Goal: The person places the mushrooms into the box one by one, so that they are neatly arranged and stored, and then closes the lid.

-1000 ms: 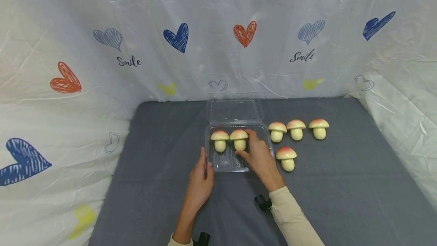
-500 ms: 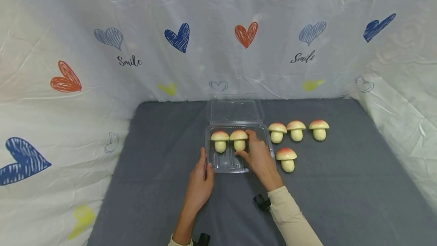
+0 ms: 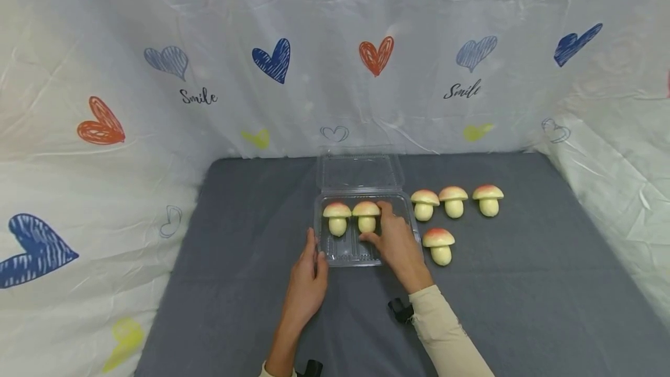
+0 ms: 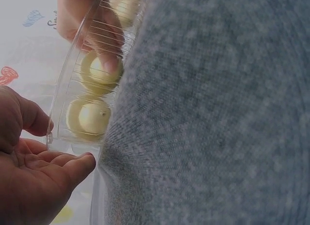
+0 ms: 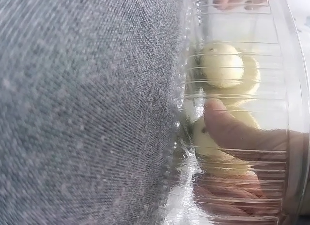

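Mushroom (image 3: 367, 222) inside clear box (image 3: 337, 253), just beside another mushroom (image 3: 337, 224); right hand (image 3: 396, 244) pinching it, left hand (image 3: 306, 285) gripping box's near-left corner. Step, seemingly: seating it. Next move calls for clean release, box steady; four loose mushrooms (image 3: 439, 244) on bench (image 3: 246, 260).

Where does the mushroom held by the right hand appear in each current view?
Head: right of centre, below mid-height: held mushroom, right one of the pair inside.
Left wrist: upper left, middle of three.
Right wrist: right of centre, lower of two, partly hidden.
Shared landmark: the clear container.
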`<state>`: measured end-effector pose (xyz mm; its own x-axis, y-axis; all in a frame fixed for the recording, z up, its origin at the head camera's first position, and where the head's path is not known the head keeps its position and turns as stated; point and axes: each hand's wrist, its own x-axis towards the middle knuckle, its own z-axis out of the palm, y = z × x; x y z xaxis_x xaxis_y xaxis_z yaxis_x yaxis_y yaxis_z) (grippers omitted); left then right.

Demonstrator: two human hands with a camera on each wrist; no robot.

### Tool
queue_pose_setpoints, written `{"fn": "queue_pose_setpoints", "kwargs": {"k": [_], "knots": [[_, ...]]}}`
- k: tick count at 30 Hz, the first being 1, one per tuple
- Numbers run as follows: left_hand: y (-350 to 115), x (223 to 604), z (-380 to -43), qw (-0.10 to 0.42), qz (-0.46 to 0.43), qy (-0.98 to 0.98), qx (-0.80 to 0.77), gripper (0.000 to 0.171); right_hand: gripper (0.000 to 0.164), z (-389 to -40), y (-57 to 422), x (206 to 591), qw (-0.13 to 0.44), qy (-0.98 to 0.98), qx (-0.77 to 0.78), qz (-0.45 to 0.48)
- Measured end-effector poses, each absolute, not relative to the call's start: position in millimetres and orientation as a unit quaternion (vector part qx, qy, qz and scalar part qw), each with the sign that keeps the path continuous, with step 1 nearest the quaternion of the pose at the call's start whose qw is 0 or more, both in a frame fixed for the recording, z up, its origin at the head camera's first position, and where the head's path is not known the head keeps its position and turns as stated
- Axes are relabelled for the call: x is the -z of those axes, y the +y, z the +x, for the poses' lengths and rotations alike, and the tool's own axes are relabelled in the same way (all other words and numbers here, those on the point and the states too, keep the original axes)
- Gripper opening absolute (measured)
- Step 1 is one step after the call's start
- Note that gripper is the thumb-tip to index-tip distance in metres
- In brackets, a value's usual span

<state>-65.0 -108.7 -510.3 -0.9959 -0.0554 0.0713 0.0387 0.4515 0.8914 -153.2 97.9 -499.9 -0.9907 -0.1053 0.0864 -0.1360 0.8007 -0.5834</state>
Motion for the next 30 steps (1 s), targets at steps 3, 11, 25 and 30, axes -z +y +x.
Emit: {"fn": "queue_pose_setpoints", "kwargs": {"k": [3, 11, 25, 30], "knots": [[-107.9, 509.6, -65.8, 0.037, 0.006, -0.85, 0.525, 0.064, 0.088, -153.5, 99.1, 499.1, 0.026, -0.95, -0.303, 0.065], [-106.7, 510.3, -66.3, 0.041, 0.003, -0.85, 0.525, 0.064, 0.088, -153.5, 101.9, 497.9, 0.031, -0.947, -0.31, 0.076], [-107.6, 509.7, -66.3, 0.049, 0.003, -0.851, 0.523, 0.064, 0.093, -152.3, 106.7, 490.8, 0.03, -0.946, -0.314, 0.08], [-109.3, 509.7, -65.4, 0.041, 0.006, -0.85, 0.524, 0.064, 0.088, -148.5, 107.9, 484.3, 0.028, -0.947, -0.307, 0.086]]}}
